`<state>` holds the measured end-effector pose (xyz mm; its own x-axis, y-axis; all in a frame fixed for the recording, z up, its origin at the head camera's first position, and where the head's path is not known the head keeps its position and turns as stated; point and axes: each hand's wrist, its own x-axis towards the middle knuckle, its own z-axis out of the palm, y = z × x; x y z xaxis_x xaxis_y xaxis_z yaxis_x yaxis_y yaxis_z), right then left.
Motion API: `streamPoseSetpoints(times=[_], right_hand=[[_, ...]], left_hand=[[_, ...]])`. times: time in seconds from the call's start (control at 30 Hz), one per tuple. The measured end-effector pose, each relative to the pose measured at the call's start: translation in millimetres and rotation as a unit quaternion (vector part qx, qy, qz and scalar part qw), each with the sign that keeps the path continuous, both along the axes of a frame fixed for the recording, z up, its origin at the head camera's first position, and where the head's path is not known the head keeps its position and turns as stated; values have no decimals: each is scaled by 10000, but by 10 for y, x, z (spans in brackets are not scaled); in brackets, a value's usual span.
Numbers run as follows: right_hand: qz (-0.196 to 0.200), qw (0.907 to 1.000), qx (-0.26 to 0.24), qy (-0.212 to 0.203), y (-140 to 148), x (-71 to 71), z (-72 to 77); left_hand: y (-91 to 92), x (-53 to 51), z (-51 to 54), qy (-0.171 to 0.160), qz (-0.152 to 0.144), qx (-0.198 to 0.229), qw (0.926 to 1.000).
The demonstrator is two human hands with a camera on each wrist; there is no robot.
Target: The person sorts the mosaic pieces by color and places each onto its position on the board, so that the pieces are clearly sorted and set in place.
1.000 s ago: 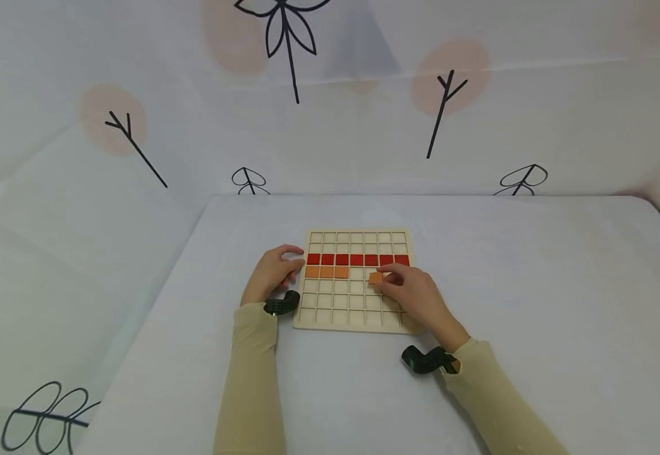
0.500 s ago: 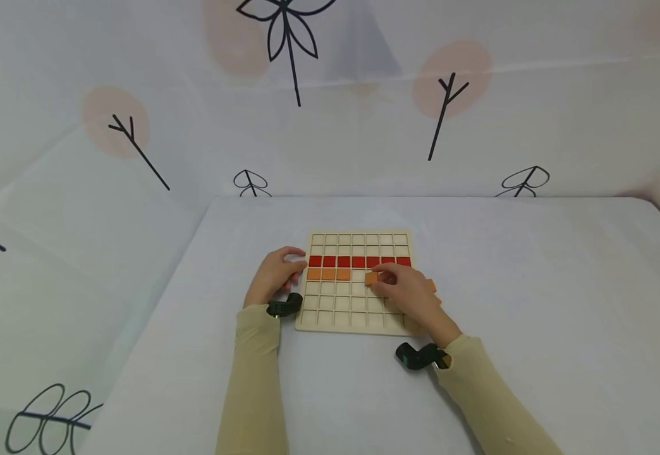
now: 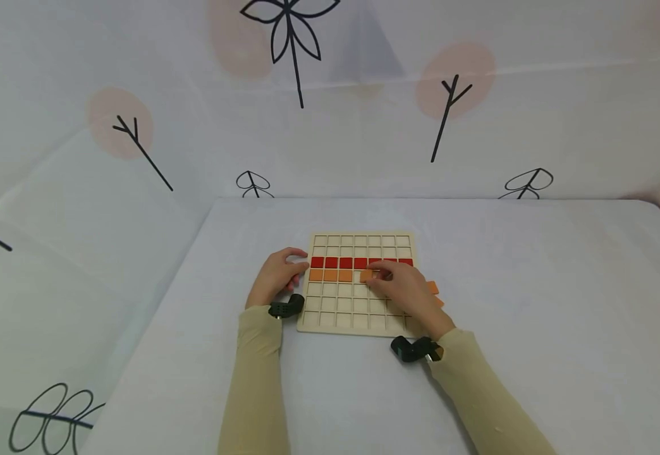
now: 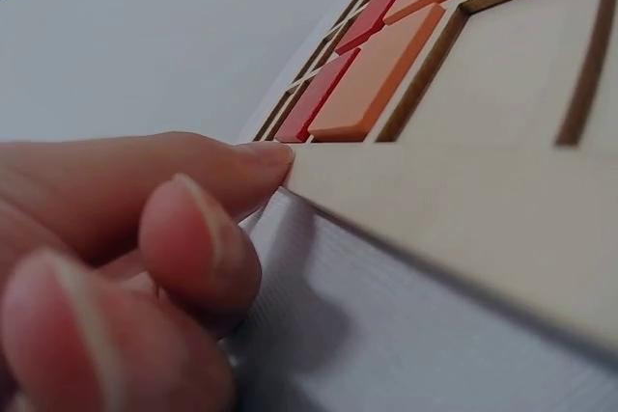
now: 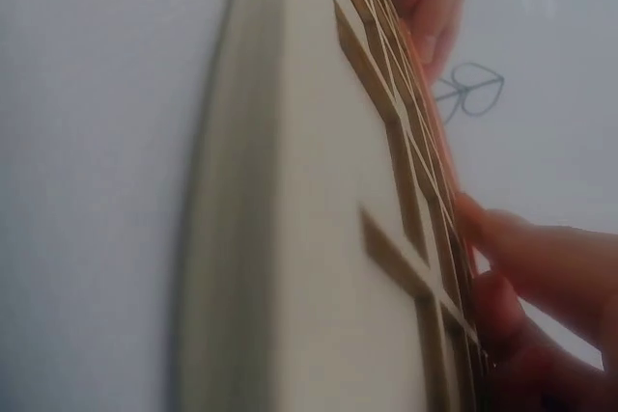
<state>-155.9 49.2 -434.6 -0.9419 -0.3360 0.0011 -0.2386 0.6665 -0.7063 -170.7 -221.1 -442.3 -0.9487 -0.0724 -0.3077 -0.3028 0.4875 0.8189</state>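
Observation:
A pale wooden grid board [image 3: 336, 331] lies on the white surface. Several red tiles [image 3: 346, 263] fill one row; three orange tiles [image 3: 330, 275] occupy the left end of the row below. Between thumb and finger, my right hand [image 3: 408, 289] pinches another orange tile [image 3: 366, 276], partly over the bare square just right of those three. Whether this tile touches the board cannot be told. At the board's left edge rests my left hand [image 3: 273, 273], one fingertip [image 4: 275, 153] touching the wood beside the coloured rows, with other fingers bent below it.
Loose orange tiles [image 3: 433, 287] lie right of the board, partly hidden by my right hand. The white-covered table [image 3: 535, 284] extends around the board to a patterned cloth backdrop [image 3: 364, 139]. Dark wrist cameras [image 3: 287, 306] sit on both wrists.
My right hand has moved left with the orange tile, toward the row's three orange tiles. Loose orange tiles have come into sight behind it. The left hand stays at the board's edge.

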Motion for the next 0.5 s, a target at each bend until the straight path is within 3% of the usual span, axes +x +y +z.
streamPoseSetpoints(times=[0.5], right_hand=[[-108,9984,545,132,-63,-13,10]], left_hand=[[3,-5,-17,-39,49,-87,9999]])
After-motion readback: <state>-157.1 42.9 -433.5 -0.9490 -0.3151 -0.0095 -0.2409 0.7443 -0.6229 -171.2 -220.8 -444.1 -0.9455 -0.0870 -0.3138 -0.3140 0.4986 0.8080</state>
